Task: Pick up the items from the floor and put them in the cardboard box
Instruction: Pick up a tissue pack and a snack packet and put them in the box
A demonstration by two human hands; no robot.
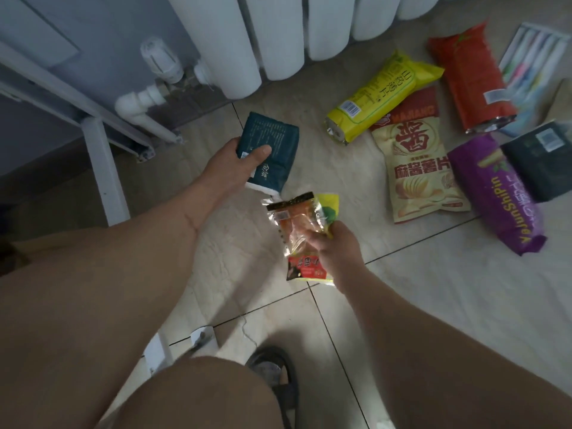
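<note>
Gripping teal pack (268, 150) left (238, 162), clear packets (301, 230) right (334, 249) — fingertips hidden

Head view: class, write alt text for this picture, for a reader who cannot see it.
A person's left hand holds a dark teal pack and the right hand grips a clear snack packet above a tiled floor. Yellow, red, cream and purple snack bags lie on the floor near a white radiator.
</note>
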